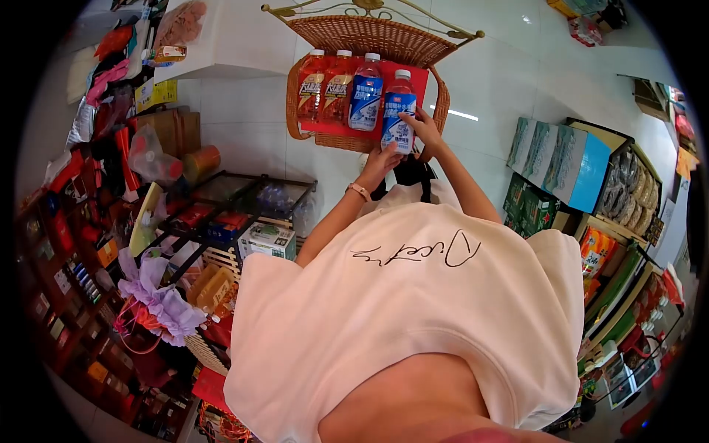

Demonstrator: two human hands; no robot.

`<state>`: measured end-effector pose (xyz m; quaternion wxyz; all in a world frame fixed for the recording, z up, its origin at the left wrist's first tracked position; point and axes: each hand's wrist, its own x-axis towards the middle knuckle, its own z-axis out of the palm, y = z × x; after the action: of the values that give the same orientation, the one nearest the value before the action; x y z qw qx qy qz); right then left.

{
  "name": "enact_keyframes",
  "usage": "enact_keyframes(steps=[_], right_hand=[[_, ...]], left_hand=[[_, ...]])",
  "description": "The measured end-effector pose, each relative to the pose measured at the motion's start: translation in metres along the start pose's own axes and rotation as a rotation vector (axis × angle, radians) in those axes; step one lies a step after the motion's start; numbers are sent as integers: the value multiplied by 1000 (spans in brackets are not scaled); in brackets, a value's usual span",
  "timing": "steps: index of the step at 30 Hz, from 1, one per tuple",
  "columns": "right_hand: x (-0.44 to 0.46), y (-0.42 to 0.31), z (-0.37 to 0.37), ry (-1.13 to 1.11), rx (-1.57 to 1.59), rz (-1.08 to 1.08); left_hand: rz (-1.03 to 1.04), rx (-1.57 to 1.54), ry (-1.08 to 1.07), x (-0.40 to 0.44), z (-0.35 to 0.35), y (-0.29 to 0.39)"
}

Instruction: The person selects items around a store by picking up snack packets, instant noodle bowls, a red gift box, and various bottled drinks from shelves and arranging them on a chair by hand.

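Blue-labelled bottle [399,100]: I see fingers of the left hand [379,164] pressed to its base, those of the right hand [427,130] curled around its side, at the front of the wicker chair [362,35]. Three more bottles [337,96] line the chair's seat; a sideways slip could jostle the closest.

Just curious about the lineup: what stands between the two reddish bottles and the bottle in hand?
The head view shows one blue-labelled bottle, then a narrow strip of red sheet.
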<state>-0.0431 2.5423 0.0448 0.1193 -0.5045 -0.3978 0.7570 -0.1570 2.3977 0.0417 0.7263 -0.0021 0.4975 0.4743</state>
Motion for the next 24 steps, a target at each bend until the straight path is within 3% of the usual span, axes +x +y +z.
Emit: enact_keyframes(steps=[7, 13, 24], right_hand=[[50, 17, -2, 89, 44, -62], [53, 21, -4, 14, 54, -195], [59, 9, -7, 34, 26, -174]], left_hand=[[-24, -76, 63, 45, -10, 2], [33, -195, 129, 56, -29, -2], [87, -358, 186, 63, -18, 2]])
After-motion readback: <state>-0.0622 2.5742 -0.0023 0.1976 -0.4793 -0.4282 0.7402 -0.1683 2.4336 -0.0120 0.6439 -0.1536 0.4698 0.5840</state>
